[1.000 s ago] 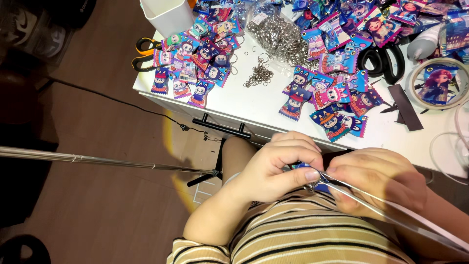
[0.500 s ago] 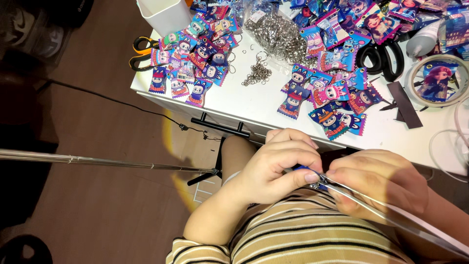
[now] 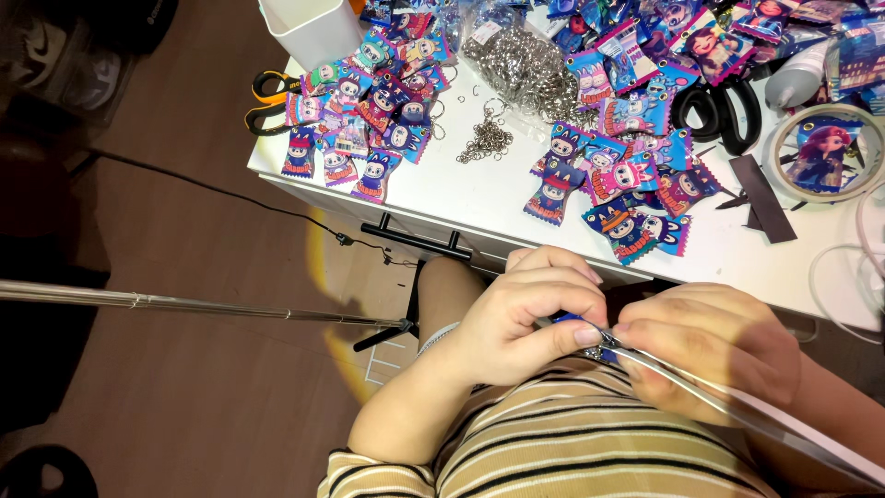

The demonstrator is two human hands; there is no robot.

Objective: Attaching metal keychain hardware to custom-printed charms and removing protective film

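Short-sleeved top (image 3: 553, 452), tan with dark and white stripes (forearms bare)

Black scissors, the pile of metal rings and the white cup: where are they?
black scissors (image 3: 717, 109), head view, on a handle loop.
pile of metal rings (image 3: 527, 66), head view, middle of the heap.
white cup (image 3: 309, 35), head view, its side wall.

Surface (image 3: 498, 198) ahead of both hands. Left hand (image 3: 525, 318) and right hand (image 3: 710, 346) close together below surface edge, small piece (image 3: 590, 337) pinched between them. Heap of packets (image 3: 369, 111) on surface, left side. Pile of rings (image 3: 530, 60) behind small ring bunch (image 3: 487, 140). More packets (image 3: 618, 198) right of bunch. Scissors (image 3: 719, 101) behind those packets. Tape roll (image 3: 825, 152) far right. Box (image 3: 309, 28) at far left corner.
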